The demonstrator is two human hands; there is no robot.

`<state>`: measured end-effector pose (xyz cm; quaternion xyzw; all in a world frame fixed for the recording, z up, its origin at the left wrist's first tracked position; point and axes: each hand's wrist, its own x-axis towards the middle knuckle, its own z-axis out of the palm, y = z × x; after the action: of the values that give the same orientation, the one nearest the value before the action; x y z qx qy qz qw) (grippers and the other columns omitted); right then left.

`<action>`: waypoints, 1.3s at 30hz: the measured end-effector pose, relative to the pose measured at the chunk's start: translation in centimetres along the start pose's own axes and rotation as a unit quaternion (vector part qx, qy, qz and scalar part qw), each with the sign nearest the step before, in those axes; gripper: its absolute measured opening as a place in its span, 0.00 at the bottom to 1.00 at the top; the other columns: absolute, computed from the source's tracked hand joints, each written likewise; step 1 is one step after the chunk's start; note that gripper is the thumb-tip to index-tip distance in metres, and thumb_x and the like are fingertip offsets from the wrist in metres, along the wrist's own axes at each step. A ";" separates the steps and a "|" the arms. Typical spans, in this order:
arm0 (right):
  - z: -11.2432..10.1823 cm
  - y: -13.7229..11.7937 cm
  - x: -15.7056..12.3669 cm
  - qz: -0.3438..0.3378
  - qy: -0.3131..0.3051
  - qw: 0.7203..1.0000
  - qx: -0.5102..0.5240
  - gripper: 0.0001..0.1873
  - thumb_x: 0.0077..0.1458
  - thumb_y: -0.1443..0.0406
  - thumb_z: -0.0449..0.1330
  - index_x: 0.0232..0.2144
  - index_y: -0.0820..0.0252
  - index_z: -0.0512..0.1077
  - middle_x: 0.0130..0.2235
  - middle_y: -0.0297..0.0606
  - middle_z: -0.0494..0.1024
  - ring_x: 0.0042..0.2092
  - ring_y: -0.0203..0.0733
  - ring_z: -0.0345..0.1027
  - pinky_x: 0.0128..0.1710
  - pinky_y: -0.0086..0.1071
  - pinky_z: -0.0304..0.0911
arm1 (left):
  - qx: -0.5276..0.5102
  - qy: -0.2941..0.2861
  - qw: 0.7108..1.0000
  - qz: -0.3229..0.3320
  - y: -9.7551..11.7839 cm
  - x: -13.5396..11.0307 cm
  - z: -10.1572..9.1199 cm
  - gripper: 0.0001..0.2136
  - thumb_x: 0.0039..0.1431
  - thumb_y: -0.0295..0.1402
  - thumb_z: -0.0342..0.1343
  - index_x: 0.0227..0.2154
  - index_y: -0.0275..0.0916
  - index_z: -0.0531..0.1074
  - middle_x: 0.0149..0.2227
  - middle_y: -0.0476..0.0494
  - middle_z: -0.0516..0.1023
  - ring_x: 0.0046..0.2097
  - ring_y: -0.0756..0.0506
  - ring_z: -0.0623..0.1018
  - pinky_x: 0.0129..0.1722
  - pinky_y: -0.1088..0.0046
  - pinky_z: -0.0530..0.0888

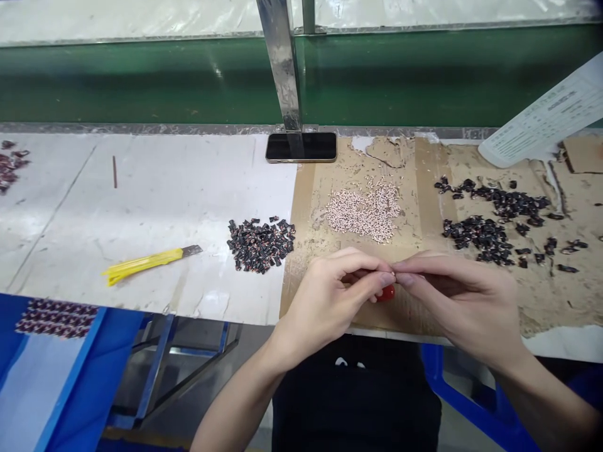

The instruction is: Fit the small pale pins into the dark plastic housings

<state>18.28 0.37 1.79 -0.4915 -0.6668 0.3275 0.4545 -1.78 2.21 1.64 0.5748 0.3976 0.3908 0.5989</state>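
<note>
My left hand [330, 295] and my right hand [464, 298] meet fingertip to fingertip over the cardboard near the table's front edge. Each pinches with thumb and forefinger; whatever sits between the tips is too small to name. A shiny red object [387, 292] shows just under my left fingers, mostly covered by them. Beyond my hands spreads a heap of tiny pinkish pieces [362, 210]. Small black pieces with coppery bits form a pile [260, 245] to the left, and looser black pieces [480, 238] are scattered on the right.
A phone [301, 147] lies at the foot of a metal post [282, 69]. On the white surface are a yellow-handled blade [151, 263] and a thin brown stick [114, 171]. A printed sheet [541, 116] leans in at right. A blue tray [101, 358] with dark pieces stands below left.
</note>
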 end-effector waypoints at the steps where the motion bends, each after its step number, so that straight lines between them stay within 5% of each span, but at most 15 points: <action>1: -0.2 0.0 0.2 -0.019 -0.016 1.000 -0.001 0.12 0.58 0.72 0.70 0.40 0.49 0.84 0.37 0.30 0.87 0.37 0.34 0.82 0.38 0.25 0.78 | -0.033 -0.012 0.999 -0.028 0.0 0.0 -0.1 0.03 0.65 0.32 0.66 0.36 0.39 0.83 0.33 0.51 0.80 0.32 0.54 0.79 0.35 0.81 0.76; 6: -0.9 0.0 0.4 -0.093 -0.058 0.993 -0.049 0.13 0.58 0.74 0.68 0.40 0.51 0.83 0.42 0.36 0.83 0.41 0.38 0.80 0.40 0.30 0.76 | -0.149 -0.071 0.973 -0.159 0.3 0.2 -0.7 0.04 0.58 0.30 0.72 0.33 0.36 0.83 0.27 0.52 0.80 0.28 0.56 0.76 0.30 0.83 0.74; 10: -1.0 0.0 -0.1 -0.134 -0.080 0.985 -0.078 0.16 0.56 0.76 0.68 0.43 0.54 0.81 0.44 0.37 0.83 0.42 0.39 0.81 0.42 0.31 0.76 | -0.167 -0.078 0.962 -0.201 0.5 0.3 -0.7 0.06 0.54 0.31 0.74 0.32 0.36 0.84 0.26 0.49 0.81 0.27 0.54 0.77 0.29 0.81 0.75; 15: -0.3 -0.6 -0.6 -0.097 -0.056 0.991 -0.070 0.15 0.57 0.77 0.66 0.42 0.54 0.78 0.42 0.36 0.82 0.43 0.40 0.80 0.44 0.33 0.76 | -0.245 -0.067 0.946 -0.204 -0.1 -0.1 -0.3 0.05 0.55 0.31 0.74 0.33 0.37 0.85 0.26 0.48 0.83 0.27 0.54 0.80 0.31 0.81 0.79; 20: -0.1 -0.4 -1.5 -0.007 0.014 1.000 0.010 0.13 0.61 0.76 0.62 0.42 0.54 0.77 0.42 0.36 0.80 0.44 0.39 0.78 0.44 0.32 0.75 | -0.335 -0.039 0.922 -0.189 -1.6 -1.0 -0.4 0.09 0.60 0.31 0.71 0.44 0.40 0.85 0.39 0.42 0.89 0.39 0.48 0.88 0.44 0.76 0.84; 24: -0.6 0.4 -2.9 0.007 0.005 0.999 -0.053 0.13 0.61 0.76 0.64 0.42 0.54 0.77 0.44 0.37 0.80 0.48 0.41 0.77 0.50 0.36 0.73 | -0.355 -0.024 0.914 -0.194 -2.4 -1.7 -0.5 0.10 0.61 0.33 0.71 0.44 0.40 0.85 0.40 0.41 0.89 0.41 0.47 0.88 0.45 0.77 0.84; 32: -0.7 0.7 -4.4 -0.063 -0.032 0.968 -0.242 0.15 0.58 0.75 0.66 0.43 0.52 0.77 0.48 0.40 0.82 0.48 0.46 0.79 0.49 0.41 0.75 | -0.294 0.055 0.947 -0.119 -3.1 -2.5 -0.7 0.02 0.62 0.27 0.69 0.37 0.39 0.84 0.30 0.48 0.85 0.31 0.53 0.84 0.33 0.85 0.81; 39: -0.2 1.3 -4.4 -0.098 -0.052 0.950 -0.291 0.17 0.56 0.75 0.67 0.45 0.51 0.77 0.49 0.42 0.83 0.48 0.50 0.80 0.47 0.44 0.75 | -0.241 0.125 0.958 -0.092 -2.9 -3.2 -0.8 0.01 0.63 0.29 0.68 0.36 0.41 0.85 0.35 0.47 0.87 0.36 0.50 0.87 0.40 0.81 0.84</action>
<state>19.38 -3.46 -0.52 -0.5172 -0.8006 0.0985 0.2861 -3.68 -0.60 -1.21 0.3212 0.4149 0.4868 0.6984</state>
